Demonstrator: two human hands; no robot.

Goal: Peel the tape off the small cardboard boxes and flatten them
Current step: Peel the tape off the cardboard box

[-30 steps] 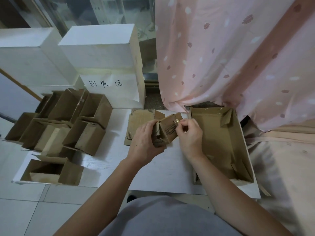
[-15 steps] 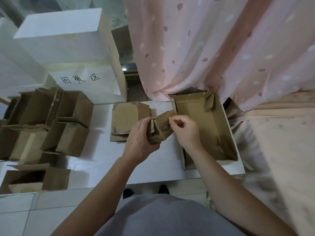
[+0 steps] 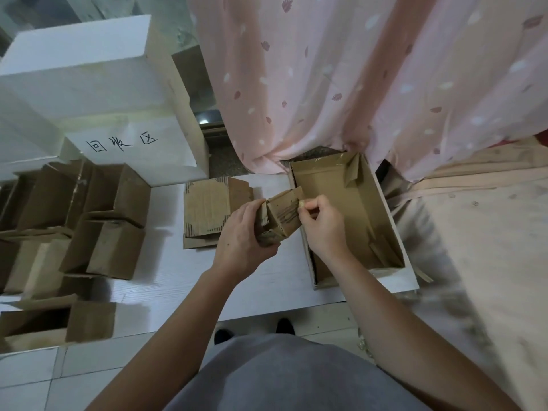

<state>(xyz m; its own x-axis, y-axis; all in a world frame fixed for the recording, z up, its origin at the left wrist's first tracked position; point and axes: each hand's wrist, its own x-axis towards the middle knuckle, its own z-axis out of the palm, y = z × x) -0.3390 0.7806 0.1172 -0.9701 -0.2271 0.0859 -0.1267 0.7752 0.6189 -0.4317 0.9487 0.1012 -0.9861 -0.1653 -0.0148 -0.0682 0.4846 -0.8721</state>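
My left hand grips a small brown cardboard box from its left side, holding it above the white table. At the box's upper right edge my right hand pinches a bit of tape between thumb and forefinger. A stack of flattened boxes lies on the table just behind my left hand. Several small unflattened boxes stand crowded on the left part of the table.
A large open cardboard tray sits at the table's right end, under my right hand. White blocks, one bearing a handwritten label, stand at the back left. A pink curtain hangs behind. My shoes show below the table's front edge.
The camera swung left then right, so everything shifted in the frame. My hands stay on the small box; my right fingers keep their pinch at the box's upper right edge.
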